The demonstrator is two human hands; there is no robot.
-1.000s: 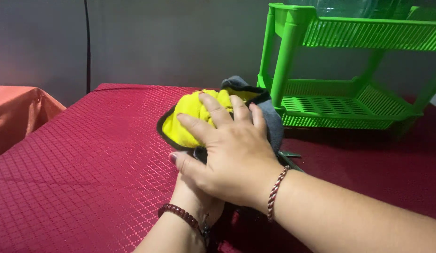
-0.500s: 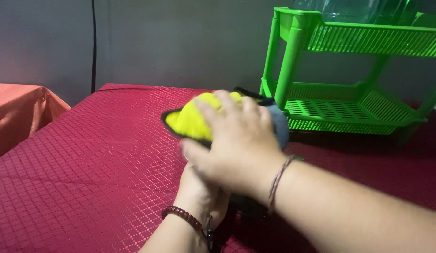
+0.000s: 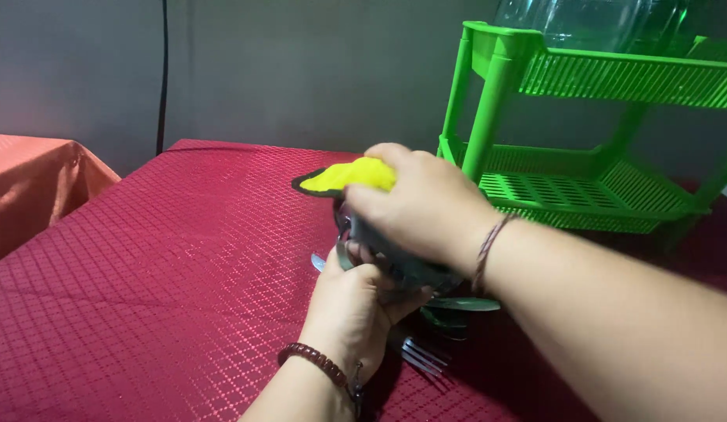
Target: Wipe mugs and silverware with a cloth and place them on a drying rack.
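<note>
Hands stacked: right hand clenched on the yellow cloth, directly above the left hand, closed around apparently cutlery, handles angled toward the green rack.

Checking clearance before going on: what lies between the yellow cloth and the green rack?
In the head view, only the right hand, gripping the yellow cloth, fills that stretch; its knuckles sit just short of the green rack post. Nothing else lies there.
</note>
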